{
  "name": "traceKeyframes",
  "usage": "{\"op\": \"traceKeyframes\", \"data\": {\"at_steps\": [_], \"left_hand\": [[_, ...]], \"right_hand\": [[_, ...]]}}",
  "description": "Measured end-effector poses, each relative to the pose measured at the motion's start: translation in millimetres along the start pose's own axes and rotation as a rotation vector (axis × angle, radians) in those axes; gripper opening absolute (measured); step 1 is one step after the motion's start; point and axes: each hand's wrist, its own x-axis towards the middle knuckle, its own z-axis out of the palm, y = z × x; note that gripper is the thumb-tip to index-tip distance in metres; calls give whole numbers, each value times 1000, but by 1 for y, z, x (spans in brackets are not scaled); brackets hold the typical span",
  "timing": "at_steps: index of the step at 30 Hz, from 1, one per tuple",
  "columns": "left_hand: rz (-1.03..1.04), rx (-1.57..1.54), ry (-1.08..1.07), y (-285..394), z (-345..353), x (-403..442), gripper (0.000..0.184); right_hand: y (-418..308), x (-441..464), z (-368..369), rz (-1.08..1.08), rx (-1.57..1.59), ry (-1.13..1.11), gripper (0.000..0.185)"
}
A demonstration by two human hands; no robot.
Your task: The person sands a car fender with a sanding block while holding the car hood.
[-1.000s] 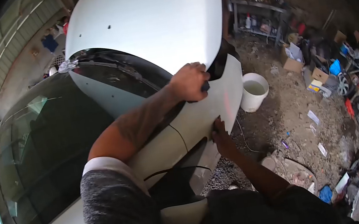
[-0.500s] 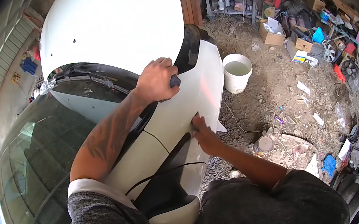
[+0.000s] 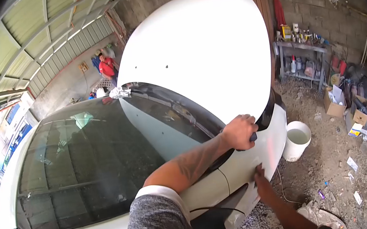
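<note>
My left hand (image 3: 239, 131) is closed around a dark, rounded block (image 3: 253, 136), held at the upper part of the white front fender (image 3: 270, 147). Most of the block is hidden under the fingers, so its exact kind does not show. Lower on the same fender, my right hand (image 3: 262, 184) rests with its fingers stretched against the panel near the wheel arch. Beside the left hand rises the white car hood (image 3: 202, 51), propped up. The windshield (image 3: 105, 158) lies left of my left arm.
A white bucket of cloudy water (image 3: 297, 138) stands on the gravel beside the fender. A workbench (image 3: 300, 46) with bottles and cans is against the block wall. Boxes and scrap (image 3: 361, 108) crowd the right side. A person in red (image 3: 106, 66) is beyond the car.
My view has tilted up and swung left, bringing in the roof, the whole hood and the person in red. Both hands stay at about the same places on the fender.
</note>
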Motion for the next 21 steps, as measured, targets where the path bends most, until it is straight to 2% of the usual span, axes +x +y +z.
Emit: {"op": "traceKeyframes", "data": {"at_steps": [1,2,3,5,6,9,10,11,13,15,16,17,19,21], "left_hand": [[-13,-8,11,2,1,-1,32],[-1,-11,29,1,2,-1,31],[-15,-22,41,1,1,0,31],[-5,6,46,3,4,-2,26],[24,2,108,2,7,-3,27],[-10,5,29,5,1,-2,26],[-5,2,28,4,0,-1,26],[-13,5,41,2,1,-1,26],[28,8,80,0,8,-2,26],[7,-2,60,4,4,-2,27],[-5,-5,34,3,1,-2,27],[-5,8,38,1,0,-1,27],[38,-2,97,1,4,-2,28],[21,-15,109,-3,4,-1,29]], "right_hand": [[-118,48,-72,375,493,-102,54],[-106,39,-56,191,355,-33,54],[-91,48,-52,188,344,-51,54],[-55,69,-40,569,401,-61,56],[-20,74,-17,553,407,-30,61],[-94,75,-65,583,355,-60,63],[-70,54,-22,373,257,34,66],[-124,64,-60,576,476,78,68],[-106,74,-68,628,429,25,68],[-50,88,-55,727,589,17,67],[-54,89,-61,778,744,32,63],[-59,80,-48,765,747,36,63],[-73,52,-22,423,566,71,60],[-64,58,-36,430,506,62,58]]}}
